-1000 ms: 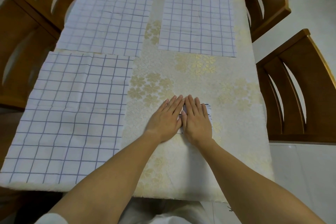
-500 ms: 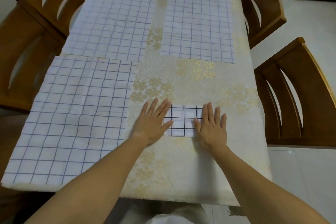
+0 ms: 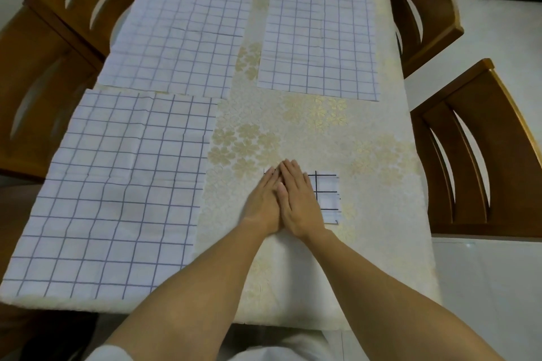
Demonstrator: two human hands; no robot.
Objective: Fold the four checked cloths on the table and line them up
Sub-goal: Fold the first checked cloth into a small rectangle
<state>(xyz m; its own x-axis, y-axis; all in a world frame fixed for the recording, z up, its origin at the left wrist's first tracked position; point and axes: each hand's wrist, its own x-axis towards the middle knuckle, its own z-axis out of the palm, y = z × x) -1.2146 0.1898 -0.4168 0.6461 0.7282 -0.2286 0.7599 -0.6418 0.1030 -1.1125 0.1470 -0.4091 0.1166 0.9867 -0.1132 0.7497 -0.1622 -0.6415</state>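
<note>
**Both palms pressed flat on the folded square**

The left hand [image 3: 262,202] and right hand [image 3: 299,202] are laid side by side, fingers straight and held together, pointing away from the body. Nothing is gripped: both palms are spread flat, and the two hands are touching along their inner edges. Beneath them the folded checked cloth [image 3: 327,196] is pinned down. Only its right part and a sliver by the left fingertips can be seen, a small white square with dark grid lines. It is found on the gold-flowered tablecloth [image 3: 381,155], right of centre and towards the near edge.

Three more cloths are laid out open and flat. The near-left checked cloth [image 3: 123,190] is spread to the left of the hands, well apart from the folded one, and its left edge reaches the table's side. The far-left checked cloth [image 3: 179,35] is set just beyond it, their edges almost meeting. The far-right checked cloth [image 3: 319,41] is placed across a strip of bare tablecloth from that one, straight ahead of the hands. Faint creases are visible on all three.

Wooden chairs [image 3: 484,155] are seen along both sides.
</note>
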